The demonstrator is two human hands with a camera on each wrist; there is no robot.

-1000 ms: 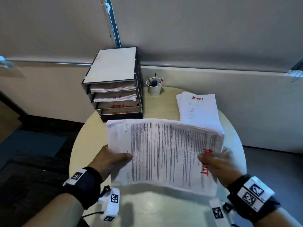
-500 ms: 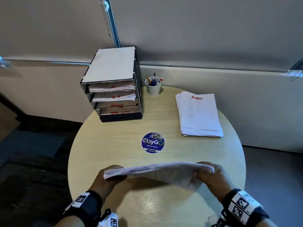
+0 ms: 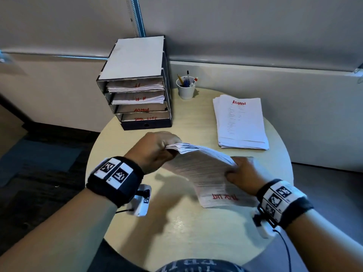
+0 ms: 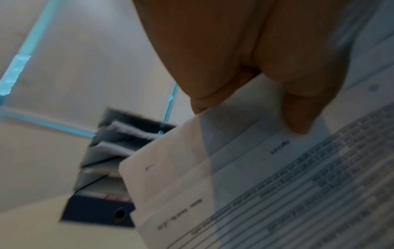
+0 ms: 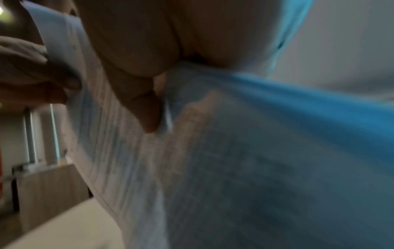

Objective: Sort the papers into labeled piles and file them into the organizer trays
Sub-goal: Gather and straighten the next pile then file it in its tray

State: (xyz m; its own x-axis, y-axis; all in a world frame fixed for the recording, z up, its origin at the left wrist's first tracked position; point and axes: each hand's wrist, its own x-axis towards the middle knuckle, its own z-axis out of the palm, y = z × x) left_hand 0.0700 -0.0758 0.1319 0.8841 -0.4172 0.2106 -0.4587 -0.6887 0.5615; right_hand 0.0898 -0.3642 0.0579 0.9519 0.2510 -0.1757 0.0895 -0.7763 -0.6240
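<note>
Both hands hold one thick stack of printed papers [image 3: 204, 171] above the round table, its near end marked in red handwriting. My left hand [image 3: 157, 150] grips the far end, raised toward the organizer. My right hand [image 3: 241, 173] grips the right edge. The left wrist view shows fingers [image 4: 298, 109] pinching the sheets [image 4: 277, 193]; the right wrist view shows a thumb [image 5: 147, 111] pressed on the blurred stack [image 5: 213, 168]. The black organizer [image 3: 167, 79] stands at the back left with four labelled trays; the upper two hold papers. A pile marked ADMIN [image 3: 241, 124] lies at the right.
A white cup of pens [image 3: 185, 89] stands beside the organizer, against the wall ledge. The round table [image 3: 186, 232] has its rim close to my body, with dark floor to its left. A wall runs behind the table.
The stack went from upright, to flat and low near the table's front, to turned with its far end forward toward the organizer. The left hand moved forward and up; the round sticker is now covered.
</note>
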